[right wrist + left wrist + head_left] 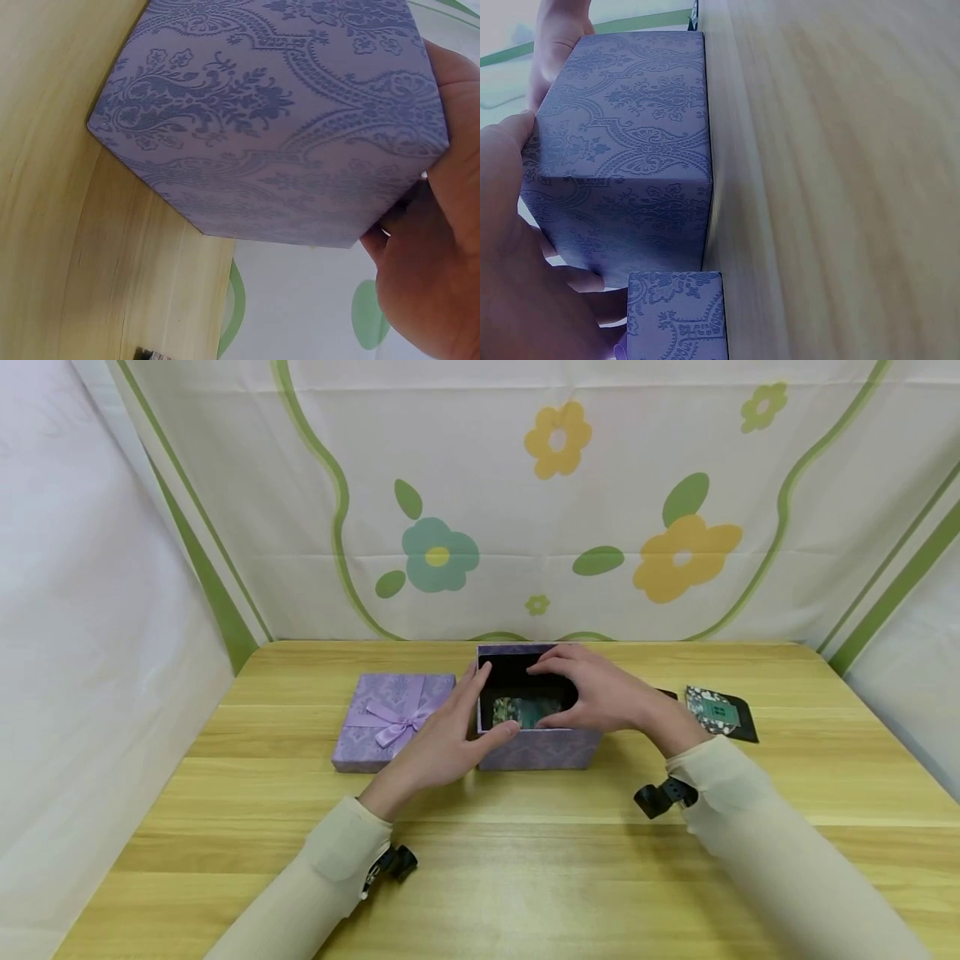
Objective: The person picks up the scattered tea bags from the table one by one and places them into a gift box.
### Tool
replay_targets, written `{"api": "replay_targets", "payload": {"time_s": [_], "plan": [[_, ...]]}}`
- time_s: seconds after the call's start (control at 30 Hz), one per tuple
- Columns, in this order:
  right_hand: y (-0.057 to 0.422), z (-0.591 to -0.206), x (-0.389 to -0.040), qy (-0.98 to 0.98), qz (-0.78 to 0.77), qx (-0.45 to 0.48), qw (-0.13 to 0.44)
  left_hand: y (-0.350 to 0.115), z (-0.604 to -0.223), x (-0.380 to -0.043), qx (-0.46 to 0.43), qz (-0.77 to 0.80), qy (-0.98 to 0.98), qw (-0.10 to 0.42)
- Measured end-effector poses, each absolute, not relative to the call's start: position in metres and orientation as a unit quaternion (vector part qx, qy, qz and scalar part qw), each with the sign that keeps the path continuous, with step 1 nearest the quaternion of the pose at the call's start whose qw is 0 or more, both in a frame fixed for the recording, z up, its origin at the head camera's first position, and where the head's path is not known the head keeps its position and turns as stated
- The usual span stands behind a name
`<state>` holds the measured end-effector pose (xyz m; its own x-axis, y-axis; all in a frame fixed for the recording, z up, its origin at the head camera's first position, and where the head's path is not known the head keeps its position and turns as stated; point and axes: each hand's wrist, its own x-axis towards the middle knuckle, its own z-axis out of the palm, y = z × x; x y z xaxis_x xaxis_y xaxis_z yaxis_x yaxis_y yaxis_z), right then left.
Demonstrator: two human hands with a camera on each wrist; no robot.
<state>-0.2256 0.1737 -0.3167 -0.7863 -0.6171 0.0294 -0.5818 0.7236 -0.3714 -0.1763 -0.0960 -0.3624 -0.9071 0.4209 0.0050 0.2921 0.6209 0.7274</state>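
Observation:
A purple damask-patterned gift box [538,749] stands lidless on the table, its inside black. In it lies a flat packet [510,712] with a floral and green front, partly hidden by my right hand. My left hand [447,735] rests against the box's left side, fingers fairly straight and thumb at the front rim. My right hand [596,689] reaches over the right wall into the box, with a gap between its bent fingers and thumb. Nothing is visibly pinched there. The left wrist view shows the box's patterned front [630,112] beside the left hand.
Left of the box lies its purple lid [367,714] with a ribbon bow, close to my left hand. At the right, a floral and green packet [712,710] lies on a black flat piece [745,722]. Behind the wooden table [525,860] hangs a flowered white curtain [487,460].

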Motion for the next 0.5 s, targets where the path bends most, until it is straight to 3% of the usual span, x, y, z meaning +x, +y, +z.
{"api": "replay_targets", "payload": {"time_s": [0.5], "plan": [[0.242, -0.301, -0.211, 0.933, -0.269, -0.24, -0.008, -0.096, -0.363, -0.175, 0.196, 0.394, 0.894, 0.084]]}}
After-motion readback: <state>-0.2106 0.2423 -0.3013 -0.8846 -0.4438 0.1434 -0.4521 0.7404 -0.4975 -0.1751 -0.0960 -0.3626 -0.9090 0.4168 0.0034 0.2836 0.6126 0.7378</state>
